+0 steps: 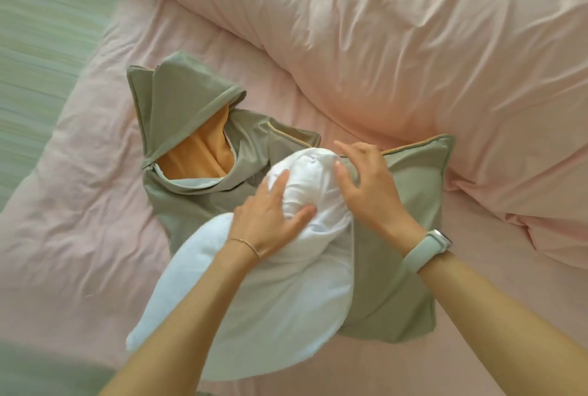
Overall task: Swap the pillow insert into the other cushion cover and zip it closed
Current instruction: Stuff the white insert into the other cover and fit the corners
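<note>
White pillow insert [270,284], soft and puffy, lying on the pink bed [79,220], long axis running from near-left toward far-right. Far end bunched, seemingly half inside the flat olive cushion cover [407,236] on the right. Left hand [270,217] flat, fingers straight, pressing that bunched end; right hand [366,185] just beside, fingers loosely curled, gripping nothing visible. Emptied cover [191,141], orange-lined, gaping beyond.
</note>
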A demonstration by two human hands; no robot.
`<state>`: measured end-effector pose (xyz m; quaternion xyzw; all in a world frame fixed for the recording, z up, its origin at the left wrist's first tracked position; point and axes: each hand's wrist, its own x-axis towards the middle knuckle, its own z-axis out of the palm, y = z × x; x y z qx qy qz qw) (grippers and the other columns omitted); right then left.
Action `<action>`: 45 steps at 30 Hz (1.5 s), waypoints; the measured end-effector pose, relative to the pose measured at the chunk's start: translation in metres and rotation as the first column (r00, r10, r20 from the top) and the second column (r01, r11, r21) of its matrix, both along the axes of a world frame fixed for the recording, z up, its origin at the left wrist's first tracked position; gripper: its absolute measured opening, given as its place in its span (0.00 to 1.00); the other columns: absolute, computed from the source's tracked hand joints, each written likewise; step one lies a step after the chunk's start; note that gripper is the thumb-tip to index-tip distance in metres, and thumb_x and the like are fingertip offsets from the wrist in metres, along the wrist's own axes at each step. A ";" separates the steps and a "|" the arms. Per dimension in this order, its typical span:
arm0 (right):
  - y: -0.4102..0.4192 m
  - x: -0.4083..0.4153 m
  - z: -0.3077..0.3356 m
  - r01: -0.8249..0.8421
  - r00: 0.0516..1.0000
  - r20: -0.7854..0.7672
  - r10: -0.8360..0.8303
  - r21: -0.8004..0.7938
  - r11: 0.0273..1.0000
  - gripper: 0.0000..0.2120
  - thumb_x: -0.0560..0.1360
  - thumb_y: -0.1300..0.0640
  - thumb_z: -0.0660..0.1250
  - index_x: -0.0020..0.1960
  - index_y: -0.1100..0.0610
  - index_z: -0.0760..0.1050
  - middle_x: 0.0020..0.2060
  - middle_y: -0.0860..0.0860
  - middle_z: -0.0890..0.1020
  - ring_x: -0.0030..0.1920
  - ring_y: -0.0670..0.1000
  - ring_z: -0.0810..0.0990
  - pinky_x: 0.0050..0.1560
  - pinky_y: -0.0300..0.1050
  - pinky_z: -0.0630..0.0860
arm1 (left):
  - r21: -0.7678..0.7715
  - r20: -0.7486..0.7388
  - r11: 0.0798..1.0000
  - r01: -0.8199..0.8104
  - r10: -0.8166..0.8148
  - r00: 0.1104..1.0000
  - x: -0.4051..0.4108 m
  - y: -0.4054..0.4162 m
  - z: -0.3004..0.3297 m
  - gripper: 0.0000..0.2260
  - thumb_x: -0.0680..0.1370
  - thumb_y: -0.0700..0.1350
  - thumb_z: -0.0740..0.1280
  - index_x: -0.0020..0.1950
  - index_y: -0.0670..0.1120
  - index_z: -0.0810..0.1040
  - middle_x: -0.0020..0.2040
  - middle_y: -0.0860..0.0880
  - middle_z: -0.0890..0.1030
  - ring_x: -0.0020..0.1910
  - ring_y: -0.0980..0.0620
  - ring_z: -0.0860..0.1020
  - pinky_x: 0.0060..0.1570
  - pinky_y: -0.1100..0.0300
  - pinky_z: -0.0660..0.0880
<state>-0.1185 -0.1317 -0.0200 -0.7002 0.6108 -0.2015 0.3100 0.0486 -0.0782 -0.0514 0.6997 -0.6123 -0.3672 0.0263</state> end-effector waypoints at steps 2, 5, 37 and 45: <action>0.005 0.010 0.003 -0.158 0.987 0.041 0.157 -0.001 0.988 0.29 0.72 0.40 0.50 0.70 0.49 0.67 0.64 0.53 0.70 0.66 0.53 0.68 0.67 0.53 0.62 | -0.023 -0.048 0.997 0.074 -0.075 0.996 -0.019 0.013 0.016 0.40 0.72 0.69 0.53 0.76 0.51 0.44 0.77 0.48 0.49 0.72 0.45 0.61 0.65 0.50 0.64; 0.017 0.004 -0.010 -0.213 0.963 -0.120 0.240 0.201 0.956 0.33 0.68 0.34 0.45 0.70 0.41 0.63 0.64 0.48 0.70 0.66 0.50 0.65 0.68 0.49 0.56 | -0.010 -0.210 0.992 0.123 -0.122 0.970 -0.009 0.030 0.030 0.38 0.73 0.65 0.57 0.76 0.50 0.46 0.77 0.51 0.51 0.74 0.53 0.56 0.67 0.59 0.58; 0.102 -0.121 -0.040 -0.268 0.703 -0.710 -0.021 -0.293 0.918 0.18 0.79 0.48 0.54 0.68 0.44 0.63 0.66 0.52 0.65 0.68 0.61 0.61 0.60 0.72 0.60 | -0.446 -0.374 0.881 -0.157 -0.024 0.927 -0.124 0.072 0.011 0.16 0.72 0.54 0.62 0.49 0.45 0.81 0.47 0.48 0.82 0.48 0.47 0.77 0.51 0.63 0.66; 0.106 -0.095 -0.085 -0.193 0.837 -0.541 -0.079 -0.427 0.883 0.13 0.75 0.58 0.60 0.58 0.48 0.72 0.55 0.51 0.76 0.63 0.57 0.68 0.65 0.67 0.57 | -0.348 -0.353 0.919 -0.188 0.057 0.934 -0.096 -0.017 -0.016 0.08 0.77 0.40 0.64 0.53 0.42 0.81 0.48 0.46 0.81 0.44 0.47 0.78 0.45 0.65 0.69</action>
